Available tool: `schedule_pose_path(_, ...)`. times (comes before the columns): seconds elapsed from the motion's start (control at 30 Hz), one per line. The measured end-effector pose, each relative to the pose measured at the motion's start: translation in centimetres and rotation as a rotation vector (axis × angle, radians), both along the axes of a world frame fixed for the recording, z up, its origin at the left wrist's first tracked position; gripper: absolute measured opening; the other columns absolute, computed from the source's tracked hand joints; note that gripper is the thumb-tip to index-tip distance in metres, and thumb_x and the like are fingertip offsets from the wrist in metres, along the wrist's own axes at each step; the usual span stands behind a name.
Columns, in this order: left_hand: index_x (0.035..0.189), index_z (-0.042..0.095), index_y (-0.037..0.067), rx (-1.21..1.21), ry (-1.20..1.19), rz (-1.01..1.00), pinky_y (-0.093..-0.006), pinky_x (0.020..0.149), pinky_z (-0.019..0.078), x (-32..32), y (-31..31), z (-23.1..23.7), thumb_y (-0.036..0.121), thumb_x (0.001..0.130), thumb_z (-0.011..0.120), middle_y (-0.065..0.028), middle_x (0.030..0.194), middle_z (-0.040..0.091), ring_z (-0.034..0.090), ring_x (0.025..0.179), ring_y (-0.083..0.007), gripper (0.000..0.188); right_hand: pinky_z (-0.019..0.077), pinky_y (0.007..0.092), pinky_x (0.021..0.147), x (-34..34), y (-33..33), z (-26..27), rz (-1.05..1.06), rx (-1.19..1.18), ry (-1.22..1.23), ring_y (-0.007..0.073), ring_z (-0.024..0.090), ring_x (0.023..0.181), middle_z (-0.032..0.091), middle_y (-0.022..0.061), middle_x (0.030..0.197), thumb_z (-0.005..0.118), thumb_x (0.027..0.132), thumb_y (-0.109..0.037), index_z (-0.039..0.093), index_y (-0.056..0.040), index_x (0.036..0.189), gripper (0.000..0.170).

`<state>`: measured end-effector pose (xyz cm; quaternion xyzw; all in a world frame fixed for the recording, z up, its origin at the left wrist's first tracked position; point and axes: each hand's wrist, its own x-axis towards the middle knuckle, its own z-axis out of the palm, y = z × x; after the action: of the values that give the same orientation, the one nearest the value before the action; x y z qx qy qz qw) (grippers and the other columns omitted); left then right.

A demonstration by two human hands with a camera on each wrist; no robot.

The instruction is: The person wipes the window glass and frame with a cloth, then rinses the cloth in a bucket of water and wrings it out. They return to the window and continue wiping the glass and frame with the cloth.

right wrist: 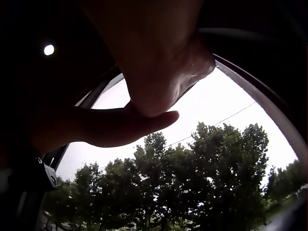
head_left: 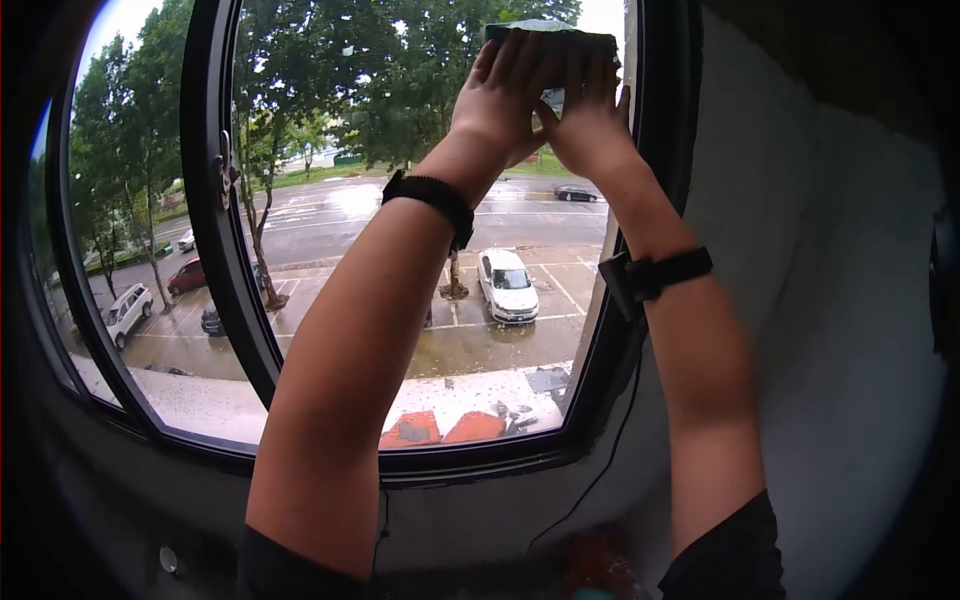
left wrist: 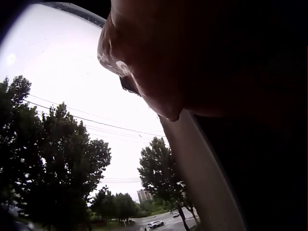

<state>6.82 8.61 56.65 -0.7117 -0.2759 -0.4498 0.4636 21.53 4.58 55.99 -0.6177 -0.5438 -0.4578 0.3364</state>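
Note:
High on the window pane (head_left: 470, 240), both hands press a dark green, block-shaped pad (head_left: 548, 26) with a paler top face. My left hand (head_left: 495, 115) lies on its left part, fingers pointing up and extended. Beside it my right hand (head_left: 588, 135) covers the right part in the same way, the thumbs close together. In the left wrist view the left hand (left wrist: 144, 62) is dark against the sky, a small dark edge beyond it. The right wrist view shows the right hand (right wrist: 159, 72) from below.
The black window frame (head_left: 660, 130) runs close to the right hand. A latch (head_left: 226, 170) sits on the left upright. Below hangs a thin black cable (head_left: 615, 440) along the wall (head_left: 780, 230). Outside are orange pieces (head_left: 472, 428) on a ledge, a white car (head_left: 509, 287) and trees.

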Motion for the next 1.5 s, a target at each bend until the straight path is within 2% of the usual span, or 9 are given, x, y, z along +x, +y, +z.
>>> schedule_pose_path(0.2,0.161,0.034,0.017,0.007,-0.030,-0.114,-0.0489,0.130,0.0109,-1.6,-0.1,-7.2,0.037,0.090,0.063,-0.0135,0.169,0.025,0.019,0.158,-0.0327,0.079,0.0095,0.0582,0.127,-1.8,-0.7,-7.2,0.055,0.033,-0.023,0.0413,0.009,0.158,0.011,0.0270,0.169,0.051,0.101,-0.057,0.013,-0.0054,0.165,0.090)
schedule_pose_path(0.27,0.161,0.035,0.017,-0.027,-0.035,-0.139,-0.0487,0.130,0.0117,-2.2,-0.6,-9.7,0.031,0.090,0.059,-0.0133,0.169,0.025,0.018,0.158,-0.0327,0.076,0.0157,0.0577,0.125,-2.4,-0.9,-10.3,0.115,0.104,-0.034,0.0449,0.017,0.155,0.020,0.0319,0.165,0.056,0.100,-0.052,0.025,-0.0001,0.161,0.086)
schedule_pose_path(0.37,0.161,0.034,0.018,-0.133,0.022,-0.224,-0.0490,0.130,0.0123,-3.2,-1.0,-14.1,0.028,0.088,0.060,-0.0132,0.170,0.024,0.017,0.159,-0.0324,0.078,0.0200,0.0609,0.123,-3.2,-1.4,-15.2,0.133,0.116,-0.042,0.0490,0.021,0.153,0.024,0.0356,0.161,0.061,0.098,-0.048,0.033,0.0047,0.156,0.084)
schedule_pose_path(0.6,0.164,0.029,0.021,-0.316,0.068,-0.126,-0.0474,0.130,0.0066,-5.0,-2.3,-26.3,0.036,0.087,0.067,-0.0110,0.172,0.018,0.011,0.160,-0.0283,0.087,0.0173,0.0641,0.123,-5.0,-3.4,-26.6,0.241,-0.075,0.043,0.0549,0.016,0.152,0.020,0.0402,0.160,0.066,0.095,-0.041,0.030,0.0089,0.155,0.086)
schedule_pose_path(0.8,0.166,0.021,0.026,-0.394,0.082,-0.029,-0.0429,0.131,0.0025,-5.9,-3.0,-37.3,0.045,0.092,0.060,-0.0016,0.174,0.015,0.010,0.160,-0.0196,0.086,0.0140,0.0664,0.122,-5.3,-4.0,-36.9,0.288,-0.184,0.071,0.0567,0.013,0.152,0.018,0.0405,0.161,0.065,0.096,-0.044,0.029,0.0083,0.156,0.088)
schedule_pose_path(0.9,0.164,0.031,0.025,-0.381,0.062,-0.023,-0.0445,0.131,0.0027,-6.2,-3.6,-42.0,0.040,0.093,0.060,-0.0022,0.171,0.023,0.017,0.159,-0.0210,0.077,0.0103,0.0657,0.123,-5.8,-4.8,-40.6,0.288,-0.284,0.089,0.0559,0.010,0.153,0.013,0.0412,0.162,0.065,0.096,-0.043,0.026,0.0078,0.157,0.089)
schedule_pose_path(0.93,0.164,0.031,0.025,-0.404,0.051,-0.025,-0.0445,0.131,0.0027,-6.5,-3.7,-43.5,0.040,0.093,0.060,-0.0022,0.171,0.023,0.017,0.159,-0.0210,0.077,0.0129,0.0667,0.122,-5.9,-4.9,-41.9,0.288,-0.301,0.094,0.0557,0.013,0.153,0.019,0.0403,0.161,0.066,0.094,-0.043,0.031,0.0082,0.155,0.087)
schedule_pose_path(1.1,0.163,0.034,0.024,-0.550,0.059,-0.019,-0.0432,0.131,0.0030,-7.9,-5.1,-51.5,0.042,0.096,0.058,0.0008,0.171,0.022,0.016,0.159,-0.0182,0.073,0.0129,0.0656,0.122,-6.5,-6.7,-48.0,0.327,-0.463,0.061,0.0555,0.014,0.153,0.021,0.0392,0.161,0.069,0.092,-0.041,0.033,0.0066,0.155,0.087)
schedule_pose_path(1.5,0.161,0.036,0.019,-0.870,0.038,0.026,-0.0457,0.130,0.0107,-12.7,-9.1,-58.0,0.040,0.094,0.061,0.0010,0.171,0.025,0.021,0.157,-0.0176,0.075,0.0081,0.0673,0.121,-11.0,-8.2,-57.5,0.408,-0.646,0.169,0.0591,0.007,0.152,0.013,0.0416,0.161,0.061,0.097,-0.041,0.027,0.0084,0.156,0.084)
